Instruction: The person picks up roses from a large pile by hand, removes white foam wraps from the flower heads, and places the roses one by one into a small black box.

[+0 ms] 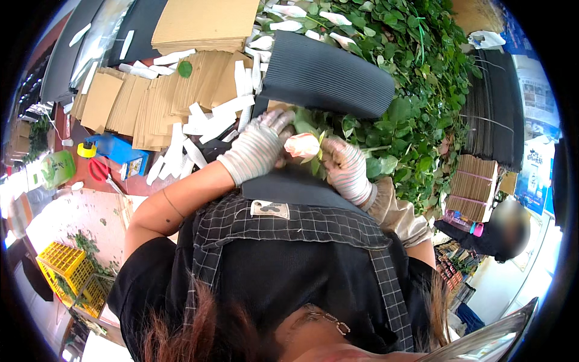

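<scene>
A peach-pink rose [302,145] lies sideways between my two hands, its bloom towards the left. My right hand [347,168], in a striped glove with bare fingertips, grips the stem just behind the bloom. Beyond that hand a length of stem shows to the right. My left hand [258,145], gloved alike, is left of the bloom with its fingers bent; whether they hold anything is hidden. Black corrugated sheet [325,74] lies just past my hands. Under them is a dark flat surface [294,188]. White foam mesh sleeves [228,118] are scattered beside my left hand.
Leafy rose stems [420,90] are heaped at right. Cardboard pieces [154,104] and a cardboard stack [203,22] stand at left, near red-handled scissors [99,169] and a blue tape dispenser [120,154]. Yellow crates [65,267] sit lower left. Another person [497,231] is at far right.
</scene>
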The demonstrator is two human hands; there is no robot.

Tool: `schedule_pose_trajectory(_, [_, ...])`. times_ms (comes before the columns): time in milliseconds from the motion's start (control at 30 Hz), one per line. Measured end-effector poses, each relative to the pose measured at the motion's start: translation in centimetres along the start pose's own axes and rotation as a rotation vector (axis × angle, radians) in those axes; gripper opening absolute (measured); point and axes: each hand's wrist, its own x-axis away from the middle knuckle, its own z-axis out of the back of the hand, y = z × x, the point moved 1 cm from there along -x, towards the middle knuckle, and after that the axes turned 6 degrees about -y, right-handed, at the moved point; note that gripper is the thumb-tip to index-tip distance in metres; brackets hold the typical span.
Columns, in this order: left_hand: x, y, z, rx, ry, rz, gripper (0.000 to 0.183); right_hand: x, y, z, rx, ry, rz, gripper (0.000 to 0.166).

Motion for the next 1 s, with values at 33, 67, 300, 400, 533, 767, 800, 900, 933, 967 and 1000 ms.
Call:
schedule_pose_trajectory(33, [0.2,0.3,-0.6,0.005,-0.015,-0.002,0.070,0.4,0.1,-0.3,-0.064,-0.006,0.008,0.038])
schedule_pose_trajectory(67, [0.5,0.7,-0.9,-0.076,-0.060,-0.004,0.065,0.8,-0.4,-0.9,-0.094,-0.078,-0.030,0.034])
schedule_pose_trajectory(300, [1.4,0.6,-0.2,0.005,-0.002,-0.045,0.064,-3.7,0.2,4.3,0.378,0.045,0.108,0.021])
schedule_pose_trajectory(400, [1.4,0.0,-1.3,0.026,0.123,-0.058,0.062,-4.2,-4.7,12.6,0.432,0.131,-0.030,0.022])
schedule_pose_trajectory(533, [1.5,0.1,-1.1,0.042,0.101,-0.053,0.056,-3.3,-7.6,12.0,0.542,-0.001,0.100,0.028])
schedule_pose_trajectory(767, [0.8,-0.3,-1.1,0.033,0.035,-0.085,0.049,-6.2,4.2,-2.7,0.761,0.003,0.171,0.027])
schedule_pose_trajectory(800, [0.8,-0.2,-1.3,0.053,0.041,-0.071,0.050,-6.4,4.8,-3.4,0.807,0.020,0.192,0.029])
schedule_pose_trajectory(900, [0.4,-0.5,-1.7,0.087,0.009,-0.060,0.052,-6.2,5.5,-3.7,0.748,0.005,0.175,0.031])
schedule_pose_trajectory(933, [0.3,-0.6,-1.5,0.105,0.010,-0.063,0.051,-5.9,5.6,-3.6,0.814,-0.085,0.159,0.034])
schedule_pose_trajectory(967, [0.2,-0.5,-1.2,0.122,0.010,-0.067,0.050,-5.7,5.5,-3.2,0.808,-0.098,0.153,0.034])
schedule_pose_trajectory(1000, [0.0,-0.7,-0.9,0.115,-0.041,-0.060,0.047,-5.7,5.2,-2.9,0.859,-0.208,0.128,0.037])
